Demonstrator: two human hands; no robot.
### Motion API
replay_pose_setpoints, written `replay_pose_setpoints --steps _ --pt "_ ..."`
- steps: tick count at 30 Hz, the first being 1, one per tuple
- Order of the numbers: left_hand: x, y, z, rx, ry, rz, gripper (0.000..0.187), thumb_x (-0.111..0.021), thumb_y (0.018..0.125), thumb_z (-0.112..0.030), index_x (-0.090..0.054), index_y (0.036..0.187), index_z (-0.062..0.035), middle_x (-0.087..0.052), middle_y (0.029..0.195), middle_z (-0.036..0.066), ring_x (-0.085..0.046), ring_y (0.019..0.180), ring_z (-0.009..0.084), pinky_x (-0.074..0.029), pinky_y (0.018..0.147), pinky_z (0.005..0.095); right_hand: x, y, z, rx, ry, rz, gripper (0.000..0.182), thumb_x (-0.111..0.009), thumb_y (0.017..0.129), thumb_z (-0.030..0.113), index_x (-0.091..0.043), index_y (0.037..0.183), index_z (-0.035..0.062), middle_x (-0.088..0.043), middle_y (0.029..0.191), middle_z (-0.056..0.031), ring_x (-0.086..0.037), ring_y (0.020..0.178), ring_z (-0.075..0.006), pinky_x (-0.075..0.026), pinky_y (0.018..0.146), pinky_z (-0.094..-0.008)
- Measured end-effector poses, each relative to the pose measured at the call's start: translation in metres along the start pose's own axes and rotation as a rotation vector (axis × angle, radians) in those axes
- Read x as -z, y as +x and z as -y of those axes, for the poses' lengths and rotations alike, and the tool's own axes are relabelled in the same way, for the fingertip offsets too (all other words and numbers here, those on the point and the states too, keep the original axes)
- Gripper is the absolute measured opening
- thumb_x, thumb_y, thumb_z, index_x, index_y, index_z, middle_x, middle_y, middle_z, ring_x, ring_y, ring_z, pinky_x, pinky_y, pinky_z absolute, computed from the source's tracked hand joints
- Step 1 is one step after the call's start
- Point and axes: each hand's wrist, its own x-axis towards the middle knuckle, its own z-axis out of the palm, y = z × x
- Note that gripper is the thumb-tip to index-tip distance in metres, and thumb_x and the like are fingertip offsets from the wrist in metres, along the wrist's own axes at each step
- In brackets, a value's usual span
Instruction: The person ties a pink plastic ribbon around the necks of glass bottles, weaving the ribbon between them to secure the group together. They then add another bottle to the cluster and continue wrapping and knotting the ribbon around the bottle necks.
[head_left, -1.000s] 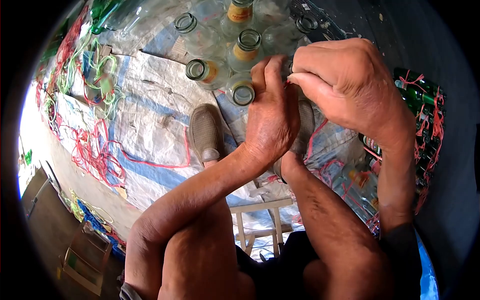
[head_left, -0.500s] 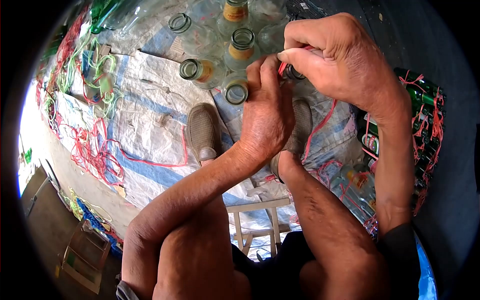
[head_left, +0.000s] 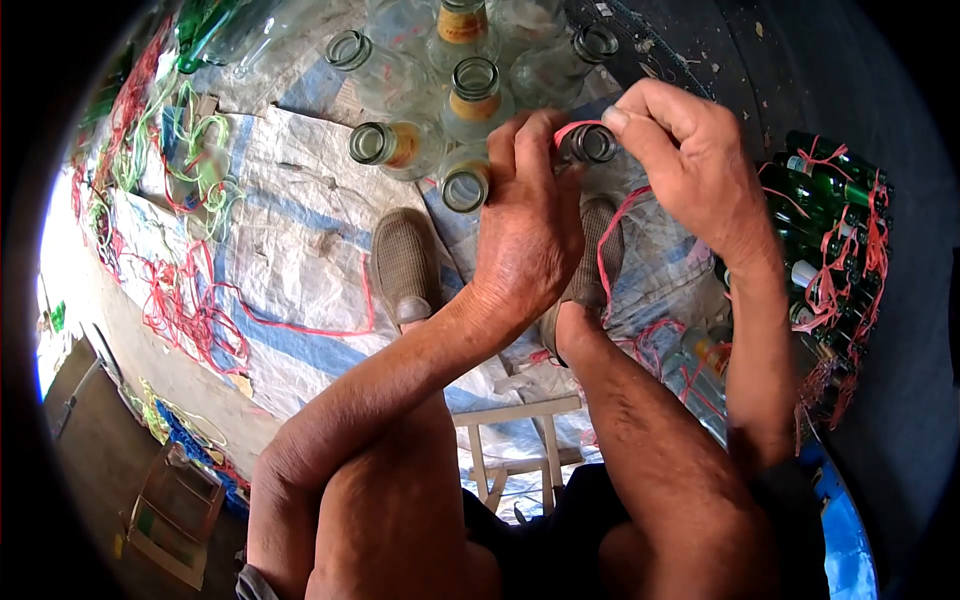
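Note:
Several clear glass bottles (head_left: 474, 112), some with orange neck labels, stand bunched together before my feet. My left hand (head_left: 525, 215) reaches in among the front ones, its fingers closed on a red plastic string (head_left: 572, 127) between two bottle necks. From there the string runs along the far side of the right-hand bottle's neck (head_left: 592, 144) to my right hand (head_left: 690, 165), which pinches it between thumb and curled forefinger. A loose length of the string hangs from below the right hand toward my right shoe (head_left: 597, 255). My left fingertips are partly hidden.
A white and blue woven sheet (head_left: 290, 200) covers the floor. Tangled red string (head_left: 195, 310) and green string (head_left: 205, 140) lie at left. Green bottles (head_left: 820, 190) tied with red string are stacked at right. A wooden stool frame (head_left: 515, 412) stands between my legs.
My right hand has moved down and to the right, uncovering the right-hand bottle's mouth and the string beside its neck. My left hand has barely shifted.

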Motion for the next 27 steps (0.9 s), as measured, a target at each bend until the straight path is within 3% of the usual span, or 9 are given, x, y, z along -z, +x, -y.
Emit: replay_pose_setpoints --steps 2,6,7,17,23,27 --pt "-0.001 0.0 0.0 0.009 -0.024 -0.005 0.04 -0.056 0.102 0.002 -0.046 0.141 -0.0008 -0.048 0.123 0.014 -0.064 0.08 0.015 -0.057 0.068 0.028 -0.008 -0.012 0.003 -0.025 0.067 -0.066 0.021 -0.065 0.101 0.013 -0.061 0.087 -0.0013 -0.045 0.061 -0.0117 -0.041 0.054 -0.0137 -0.039 0.052 -0.0346" --pt "-0.002 0.0 0.003 -0.009 -0.042 -0.025 0.038 -0.056 0.102 0.003 -0.048 0.139 -0.0007 -0.05 0.123 0.014 -0.064 0.08 0.0142 -0.057 0.066 0.0267 -0.016 -0.031 0.018 -0.121 0.034 -0.12 0.014 -0.064 0.101 0.01 -0.062 0.093 -0.001 -0.058 0.069 -0.019 -0.058 0.057 -0.0303 -0.045 0.055 -0.0369" --pt "-0.002 -0.001 0.003 -0.011 -0.045 -0.026 0.038 -0.056 0.102 0.003 -0.048 0.139 -0.0007 -0.05 0.123 0.014 -0.064 0.08 0.014 -0.057 0.066 0.0263 -0.017 -0.034 0.018 -0.13 -0.011 -0.1 0.01 -0.065 0.1 0.008 -0.063 0.096 -0.0003 -0.063 0.074 -0.0205 -0.065 0.066 -0.0386 -0.048 0.057 -0.0385" --pt "0.003 -0.002 0.005 -0.017 -0.056 -0.002 0.039 -0.057 0.102 0.001 -0.048 0.14 -0.0012 -0.052 0.125 0.014 -0.069 0.087 0.0152 -0.061 0.064 0.0258 -0.032 -0.053 0.006 -0.022 -0.1 -0.154 0.007 -0.066 0.098 0.006 -0.062 0.097 0.001 -0.068 0.081 -0.018 -0.068 0.07 -0.0382 -0.051 0.059 -0.0419" --pt "0.013 -0.005 -0.001 -0.166 0.076 0.011 0.056 -0.056 0.1 0.005 -0.038 0.152 0.0014 -0.052 0.138 0.022 -0.071 0.094 0.0239 -0.063 0.072 0.0322 -0.038 -0.063 0.004 -0.075 -0.071 -0.15 0.008 -0.068 0.097 0.007 -0.062 0.097 0.0013 -0.068 0.081 -0.0181 -0.069 0.072 -0.0385 -0.052 0.06 -0.0421" --pt "0.027 -0.013 -0.013 -0.181 0.05 0.106 0.07 -0.057 0.094 0.013 -0.029 0.158 0.003 -0.043 0.152 0.029 -0.071 0.1 0.0293 -0.063 0.08 0.0358 -0.04 -0.067 0.004 -0.102 -0.065 -0.142 0.007 -0.068 0.096 0.006 -0.063 0.098 0.0016 -0.069 0.082 -0.0186 -0.069 0.074 -0.0399 -0.052 0.06 -0.0433"
